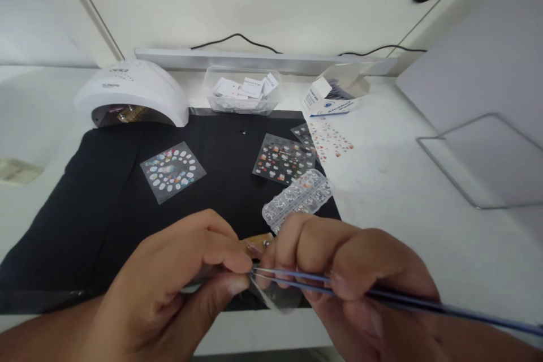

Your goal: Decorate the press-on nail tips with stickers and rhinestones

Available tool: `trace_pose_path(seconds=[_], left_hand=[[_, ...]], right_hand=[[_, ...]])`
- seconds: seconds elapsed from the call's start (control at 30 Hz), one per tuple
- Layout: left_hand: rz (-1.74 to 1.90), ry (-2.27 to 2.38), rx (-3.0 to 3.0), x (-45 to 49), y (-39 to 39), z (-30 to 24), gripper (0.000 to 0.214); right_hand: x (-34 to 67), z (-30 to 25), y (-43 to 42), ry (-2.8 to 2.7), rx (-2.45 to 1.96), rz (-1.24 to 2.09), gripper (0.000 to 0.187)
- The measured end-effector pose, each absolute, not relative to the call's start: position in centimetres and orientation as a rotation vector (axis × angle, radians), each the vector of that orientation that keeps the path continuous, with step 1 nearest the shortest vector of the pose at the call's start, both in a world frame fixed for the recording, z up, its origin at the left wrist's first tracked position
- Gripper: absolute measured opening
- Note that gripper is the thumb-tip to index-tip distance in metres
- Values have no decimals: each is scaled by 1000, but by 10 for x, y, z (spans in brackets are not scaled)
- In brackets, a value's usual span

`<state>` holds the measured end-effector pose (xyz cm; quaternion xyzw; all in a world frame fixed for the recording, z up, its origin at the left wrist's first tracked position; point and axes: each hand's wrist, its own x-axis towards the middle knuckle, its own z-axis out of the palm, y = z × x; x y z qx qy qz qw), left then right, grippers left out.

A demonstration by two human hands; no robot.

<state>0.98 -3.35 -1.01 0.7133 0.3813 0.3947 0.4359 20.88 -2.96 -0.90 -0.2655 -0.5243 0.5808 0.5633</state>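
Observation:
Thumb and forefinger of my left hand (182, 277) are pinched together on a thin clear plastic sheet (278, 297), much of it hidden by the fingers. My right hand (339, 260) is closed around blue tweezers (305, 283). Their two slightly parted tips reach the edge of the sheet, right at my left fingertips. Whether something small sits between the tips, I cannot tell. Just behind the fingers lies a gold-coloured piece (255, 242), partly covered. Beyond my right hand is a clear compartment case (297, 195) of small shiny stones.
A black mat (114, 192) covers the white table. On it lie a sticker sheet (172, 172) at left and another (282, 158) at right. Along the back stand a white nail lamp (131, 87), a clear tub (241, 93) of packets and an open box (333, 93) of alcohol pads.

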Motion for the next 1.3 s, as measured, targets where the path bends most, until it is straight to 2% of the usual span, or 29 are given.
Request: trace_pose_path(seconds=[0.13, 0.4, 0.6, 0.87, 1.3], left_hand=[[978, 935, 1800, 10, -34, -7, 23], [915, 879, 1823, 6, -32, -5, 20], [1018, 800, 1819, 8, -31, -9, 20], [1027, 749, 1795, 10, -29, -6, 10], [949, 618, 1700, 6, -27, -7, 13]], right_hand=[[209, -8, -29, -1136, -645, 1496, 5], [210, -12, -24, -1130, -533, 1557, 13], [210, -12, -23, -1051, -523, 1692, 20], [210, -10, -22, -1008, -467, 1748, 23], [212, -17, -13, -1058, -355, 1828, 24]])
